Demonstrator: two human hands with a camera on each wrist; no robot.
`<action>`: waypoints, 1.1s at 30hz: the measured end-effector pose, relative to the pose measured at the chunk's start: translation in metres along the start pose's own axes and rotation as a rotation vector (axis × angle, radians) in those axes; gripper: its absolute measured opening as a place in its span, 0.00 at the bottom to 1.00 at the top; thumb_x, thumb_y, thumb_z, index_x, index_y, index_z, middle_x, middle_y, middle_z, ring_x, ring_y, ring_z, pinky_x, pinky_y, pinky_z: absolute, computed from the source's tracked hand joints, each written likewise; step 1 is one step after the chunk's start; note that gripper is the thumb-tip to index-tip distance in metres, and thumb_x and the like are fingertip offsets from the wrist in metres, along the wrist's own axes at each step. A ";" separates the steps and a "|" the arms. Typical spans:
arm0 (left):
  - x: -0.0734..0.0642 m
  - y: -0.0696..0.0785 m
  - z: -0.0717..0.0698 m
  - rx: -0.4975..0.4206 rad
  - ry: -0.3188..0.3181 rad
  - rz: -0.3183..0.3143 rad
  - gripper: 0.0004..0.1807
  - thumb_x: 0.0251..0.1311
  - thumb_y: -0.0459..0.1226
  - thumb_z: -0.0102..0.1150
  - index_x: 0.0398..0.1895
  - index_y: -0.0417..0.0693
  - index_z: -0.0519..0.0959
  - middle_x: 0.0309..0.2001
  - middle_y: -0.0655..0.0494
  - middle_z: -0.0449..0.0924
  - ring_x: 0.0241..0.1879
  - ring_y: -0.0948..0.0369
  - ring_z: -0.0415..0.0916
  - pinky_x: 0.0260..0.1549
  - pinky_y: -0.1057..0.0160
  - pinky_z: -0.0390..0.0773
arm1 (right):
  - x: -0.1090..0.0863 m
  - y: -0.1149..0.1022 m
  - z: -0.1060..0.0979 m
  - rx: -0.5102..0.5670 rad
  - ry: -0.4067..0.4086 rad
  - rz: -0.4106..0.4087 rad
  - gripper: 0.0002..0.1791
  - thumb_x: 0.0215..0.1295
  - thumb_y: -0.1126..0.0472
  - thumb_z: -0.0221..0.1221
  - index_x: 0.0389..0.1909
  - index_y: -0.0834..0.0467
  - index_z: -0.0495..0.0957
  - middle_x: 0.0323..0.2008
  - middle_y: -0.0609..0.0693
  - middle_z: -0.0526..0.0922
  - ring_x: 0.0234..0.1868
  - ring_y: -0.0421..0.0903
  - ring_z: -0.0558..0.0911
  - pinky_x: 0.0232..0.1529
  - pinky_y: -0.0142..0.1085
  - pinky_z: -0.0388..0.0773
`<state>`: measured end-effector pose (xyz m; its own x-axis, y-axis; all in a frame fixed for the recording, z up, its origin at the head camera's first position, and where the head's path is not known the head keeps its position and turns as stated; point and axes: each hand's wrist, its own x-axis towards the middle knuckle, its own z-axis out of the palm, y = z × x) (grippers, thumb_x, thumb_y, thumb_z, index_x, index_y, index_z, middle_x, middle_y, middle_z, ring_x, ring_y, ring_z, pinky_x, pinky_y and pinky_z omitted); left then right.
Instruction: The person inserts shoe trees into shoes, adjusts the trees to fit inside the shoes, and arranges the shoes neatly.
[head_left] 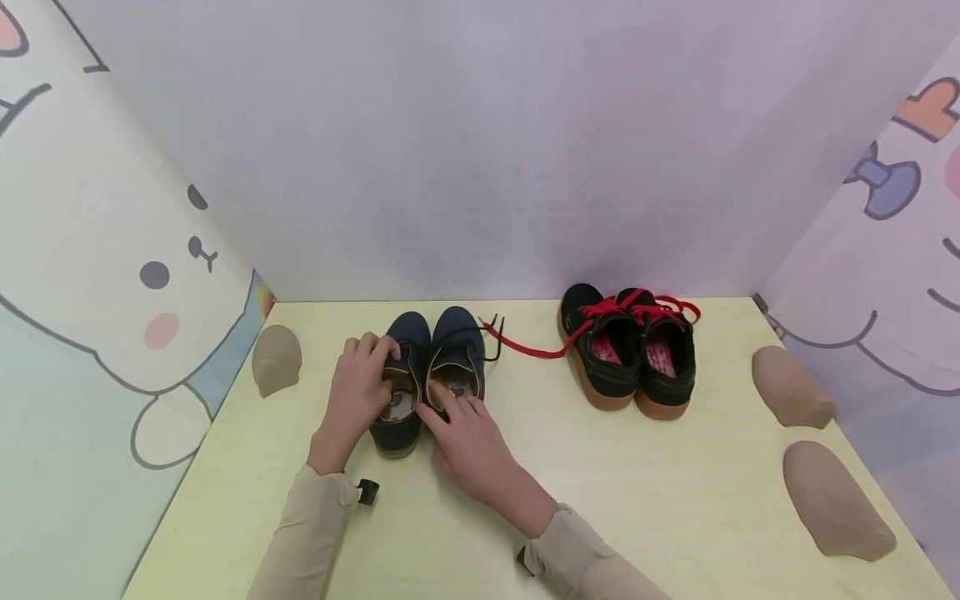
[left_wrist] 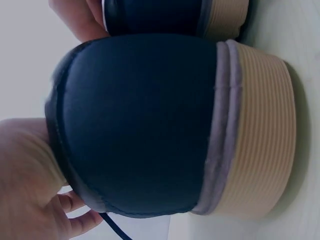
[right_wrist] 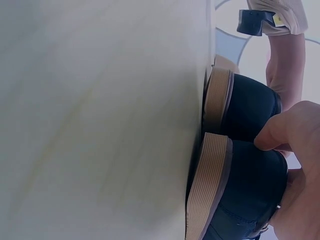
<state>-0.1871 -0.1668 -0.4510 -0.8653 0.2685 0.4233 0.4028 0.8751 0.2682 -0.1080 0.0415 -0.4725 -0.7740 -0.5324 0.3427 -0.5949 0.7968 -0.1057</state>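
Note:
Two navy lace-up shoes stand side by side on the table, toes away from me. My left hand (head_left: 358, 379) grips the left navy shoe (head_left: 396, 435) at its opening, thumb inside and fingers along the outer side near the laces. Its rounded heel (left_wrist: 140, 125) and ribbed tan sole fill the left wrist view. At the right navy shoe (head_left: 459, 323), my right hand (head_left: 480, 450) pinches the collar near the heel. The right wrist view shows that thumb (right_wrist: 275, 132) against the outside of the heel, while the fingertips are hidden in the opening.
Black shoes (head_left: 618, 379) with red laces (head_left: 536, 352) stand at the back right, one lace trailing toward the navy pair. A beige toe-shaped piece (head_left: 276, 360) lies at the left edge; two more beige pieces (head_left: 791, 387) lie at the right edge. Walls border the table (head_left: 600, 500).

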 end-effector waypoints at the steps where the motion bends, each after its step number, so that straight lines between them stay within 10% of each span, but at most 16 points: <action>1: -0.001 -0.001 0.000 -0.017 0.000 -0.006 0.24 0.47 0.20 0.70 0.45 0.47 0.75 0.44 0.44 0.76 0.43 0.44 0.68 0.42 0.46 0.74 | 0.000 0.000 0.000 0.003 -0.005 0.003 0.29 0.69 0.61 0.62 0.71 0.46 0.73 0.76 0.54 0.69 0.62 0.52 0.82 0.67 0.46 0.75; 21: -0.011 -0.010 0.005 -0.314 0.014 -0.229 0.39 0.56 0.22 0.68 0.72 0.43 0.67 0.65 0.33 0.65 0.60 0.39 0.70 0.57 0.40 0.76 | 0.030 0.004 -0.006 -0.022 0.100 0.005 0.11 0.77 0.49 0.59 0.52 0.47 0.82 0.63 0.56 0.77 0.67 0.56 0.73 0.70 0.50 0.73; 33: -0.011 -0.014 0.004 -0.367 -0.170 -0.307 0.35 0.70 0.30 0.60 0.78 0.45 0.62 0.74 0.36 0.67 0.73 0.39 0.68 0.68 0.35 0.70 | 0.063 0.009 -0.013 -0.183 0.013 0.020 0.36 0.74 0.40 0.60 0.74 0.56 0.69 0.70 0.57 0.75 0.72 0.55 0.73 0.78 0.49 0.65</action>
<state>-0.1838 -0.1803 -0.4627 -0.9844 0.1092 0.1380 0.1736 0.7333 0.6574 -0.1589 0.0188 -0.4402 -0.7818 -0.5131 0.3542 -0.5291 0.8465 0.0585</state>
